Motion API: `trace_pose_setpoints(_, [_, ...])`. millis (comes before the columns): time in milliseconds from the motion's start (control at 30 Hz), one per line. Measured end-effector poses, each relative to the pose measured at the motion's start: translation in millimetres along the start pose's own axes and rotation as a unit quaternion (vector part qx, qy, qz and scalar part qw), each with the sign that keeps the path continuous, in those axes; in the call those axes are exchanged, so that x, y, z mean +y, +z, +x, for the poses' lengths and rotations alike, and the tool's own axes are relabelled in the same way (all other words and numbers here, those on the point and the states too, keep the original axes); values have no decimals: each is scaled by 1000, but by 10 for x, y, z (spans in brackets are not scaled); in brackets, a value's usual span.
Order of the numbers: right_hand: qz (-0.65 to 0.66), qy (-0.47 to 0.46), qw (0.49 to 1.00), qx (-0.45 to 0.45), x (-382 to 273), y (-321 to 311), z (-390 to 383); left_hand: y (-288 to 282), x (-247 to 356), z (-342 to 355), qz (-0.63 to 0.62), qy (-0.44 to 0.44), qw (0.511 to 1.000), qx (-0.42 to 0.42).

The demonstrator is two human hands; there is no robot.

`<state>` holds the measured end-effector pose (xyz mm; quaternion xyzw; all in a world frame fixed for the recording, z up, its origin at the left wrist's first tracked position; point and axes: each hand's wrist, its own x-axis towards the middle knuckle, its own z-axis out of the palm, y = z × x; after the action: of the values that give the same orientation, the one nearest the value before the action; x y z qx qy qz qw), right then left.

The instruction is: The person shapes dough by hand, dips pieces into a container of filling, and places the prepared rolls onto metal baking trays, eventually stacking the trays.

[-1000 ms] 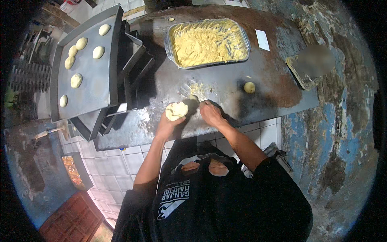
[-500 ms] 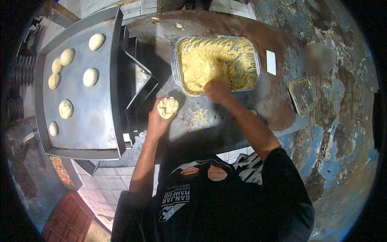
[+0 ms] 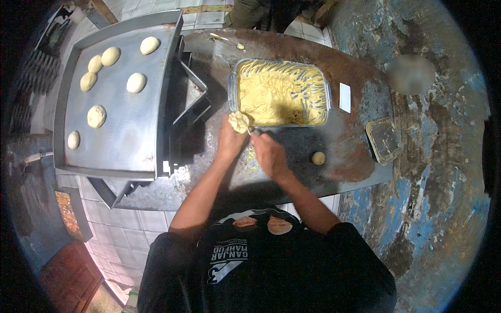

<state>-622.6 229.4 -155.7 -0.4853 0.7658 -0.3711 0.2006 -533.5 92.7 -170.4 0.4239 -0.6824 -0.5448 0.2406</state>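
Note:
My left hand cups a piece of pale dough, hollowed in the middle with ruffled edges. My right hand is closed around a thin metal utensil, its tip at the dough; its exact kind is too small to tell. Just beyond both hands stands a clear glass baking dish of thick yellow filling. A small round dough ball lies on the table to the right of my right hand.
A large metal tray with several dough balls stands raised at the left. At the table's far side lies a spoon. A white card and a smeared rectangular lid or tray are on the right. Someone's legs show beyond the table.
My right hand has come out of the dish toward me and met the dough. My left hand has moved right and slightly away, to the dish's near left corner. The view has shifted.

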Motion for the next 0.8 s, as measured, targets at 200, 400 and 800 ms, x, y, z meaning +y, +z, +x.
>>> trace_pose_setpoints(200, [-121,-75,989,43,36,-123,-971,-17,-221,-382,177,-17,983,-45])
trace_pose_setpoints(400, [124,184,972,77,416,-176,-1216,112,-244,-1169,-187,-45,958,-211])
trace_pose_setpoints(800, [221,37,962,157,-204,-800,-2278,479,247,-2329,-210,-102,934,-272])
